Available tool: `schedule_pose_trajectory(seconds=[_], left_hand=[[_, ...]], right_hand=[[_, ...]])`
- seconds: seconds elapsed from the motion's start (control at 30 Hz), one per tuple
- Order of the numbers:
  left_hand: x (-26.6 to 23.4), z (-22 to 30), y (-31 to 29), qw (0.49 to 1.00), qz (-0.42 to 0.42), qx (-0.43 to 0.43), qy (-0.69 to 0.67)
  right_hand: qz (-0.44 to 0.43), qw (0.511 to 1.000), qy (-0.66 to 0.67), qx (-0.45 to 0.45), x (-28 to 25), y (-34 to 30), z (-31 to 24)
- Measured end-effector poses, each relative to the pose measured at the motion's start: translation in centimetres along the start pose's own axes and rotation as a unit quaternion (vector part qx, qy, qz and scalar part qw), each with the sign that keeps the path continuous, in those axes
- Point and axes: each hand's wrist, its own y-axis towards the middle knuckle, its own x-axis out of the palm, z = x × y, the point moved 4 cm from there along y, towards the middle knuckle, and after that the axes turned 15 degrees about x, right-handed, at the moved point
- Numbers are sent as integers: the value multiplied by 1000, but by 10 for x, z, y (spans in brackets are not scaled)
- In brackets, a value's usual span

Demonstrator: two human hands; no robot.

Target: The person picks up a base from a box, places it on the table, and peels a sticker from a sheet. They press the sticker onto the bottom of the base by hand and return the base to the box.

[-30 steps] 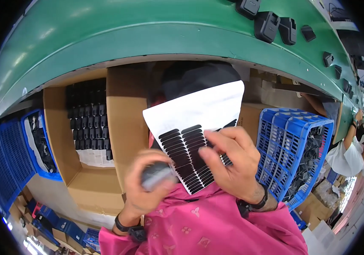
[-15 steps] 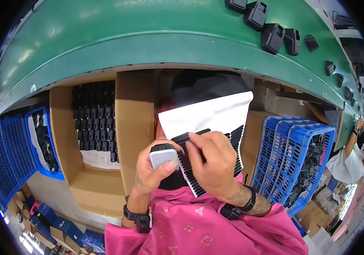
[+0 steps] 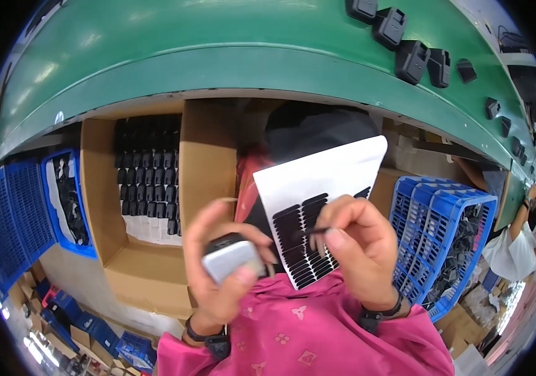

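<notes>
A small plastic housing (image 3: 225,259), black with a light grey face, sits in my left hand (image 3: 208,285). The thumb lies across the grey face, and motion blurs the fingers. Above the white backing sheet (image 3: 327,166), my right hand (image 3: 365,254) pinches a thin black adhesive strip (image 3: 312,232) between thumb and forefinger. The sheet lies over my lap, covered in its lower part with rows of similar black strips (image 3: 290,232). The two hands are apart.
An open cardboard box (image 3: 208,188) at the left holds rows of black housings (image 3: 149,182). Blue crates (image 3: 405,232) with dark parts stand on both sides. Black housings (image 3: 412,61) rest on the green bench (image 3: 218,69) ahead. A co-worker (image 3: 509,250) is at far right.
My right hand has moved right and lifted a black strip off the sheet. My left hand has shifted slightly down with the housing, its fingers spreading. The view has turned a little.
</notes>
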Motion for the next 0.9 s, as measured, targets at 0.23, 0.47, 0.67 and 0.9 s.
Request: schedule_pose_trajectory(seconds=[0.23, 0.47, 0.67, 0.9], left_hand=[[34, -7, -3, 990, -134, -30, -24], [41, -5, -2, 984, -177, -28, 4], [43, -8, -1, 984, -176, -14, 8], [44, -10, -1, 984, -175, 0, 15]], right_hand=[[9, 999, 9, 33, 18, -15, -14], [27, 999, -14, 36, 14, -12, -11], [50, 998, -21, 27, 13, -12, -9], [53, 998, -45, 3, 12, -10, -10]])
